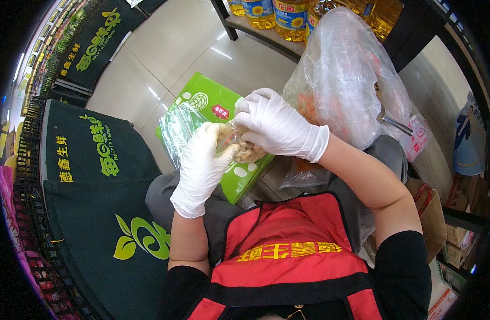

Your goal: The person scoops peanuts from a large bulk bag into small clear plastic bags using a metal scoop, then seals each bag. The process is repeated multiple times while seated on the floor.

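Observation:
A small clear plastic bag of pale nuts [249, 154] is pinched between my two gloved hands, above a green cardboard box [207, 90] with a peanut drawing. My left hand [203, 160], in a white glove, grips the bag's left side between thumb and fingers. From the upper right, my right hand [283, 124], gloved as well, has its bent fingers on the bag's upper edge. A red line runs along the bag near my left thumb. Flat clear plastic bags [175, 130] lie on the box beside my left hand.
A large, filled clear plastic bag [336, 80] stands at my right, with a metal handle [397, 126] sticking out. Oil bottles [291, 20] line a low shelf [265, 36] ahead. Dark green fabric-covered stands [97, 192] flank my left; an open cardboard box [430, 224] sits at right.

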### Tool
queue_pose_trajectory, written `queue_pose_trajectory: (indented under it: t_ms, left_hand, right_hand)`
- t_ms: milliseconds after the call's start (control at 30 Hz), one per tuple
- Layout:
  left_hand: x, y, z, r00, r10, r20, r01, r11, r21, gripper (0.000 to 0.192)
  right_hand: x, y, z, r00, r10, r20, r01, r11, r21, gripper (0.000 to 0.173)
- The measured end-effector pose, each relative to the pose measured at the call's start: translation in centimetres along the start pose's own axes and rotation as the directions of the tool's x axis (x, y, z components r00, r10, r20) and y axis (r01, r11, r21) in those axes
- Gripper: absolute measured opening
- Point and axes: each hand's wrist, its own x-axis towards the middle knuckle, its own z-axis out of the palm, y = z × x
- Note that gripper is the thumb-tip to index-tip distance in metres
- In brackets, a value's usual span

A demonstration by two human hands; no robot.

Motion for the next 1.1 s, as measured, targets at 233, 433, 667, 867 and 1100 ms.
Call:
queue_pose_trajectory:
  t_ms: [233, 433, 667, 867, 1100]
  left_hand:
    - [0.1, -1.0, 0.8, 0.989, -0.122, 0.079, 0.136, 0.969, -0.206, 0.02]
    - [0.0, -1.8, 0.8, 0.971, -0.201, 0.128, 0.233, 0.907, -0.35, 0.012]
    - [0.1, -1.5, -0.3, 0.996, -0.078, 0.034, 0.081, 0.99, -0.111, 0.012]
    - [0.3, -0.9, -1.9, 0.975, -0.219, 0.036, 0.219, 0.925, -0.311, 0.014]
    - [-0.6, -2.1, -2.2, 0.956, -0.264, 0.13, 0.289, 0.92, -0.263, 0.013]
  right_hand:
    - [-0.1, 0.3, 1.0, 1.0, -0.021, 0.018, 0.021, 1.0, 0.0, 0.014]
    - [0.1, 0.4, 0.2, 0.998, -0.012, 0.056, 0.006, 0.993, 0.117, 0.02]
    - [-0.9, 4.1, -2.3, 0.988, 0.109, 0.111, -0.13, 0.97, 0.206, 0.017]
    - [-1.1, 5.1, -2.1, 0.993, 0.106, 0.058, -0.117, 0.96, 0.254, 0.01]
    - [-1.0, 4.0, -1.8, 0.991, 0.13, 0.009, -0.13, 0.98, 0.153, 0.007]
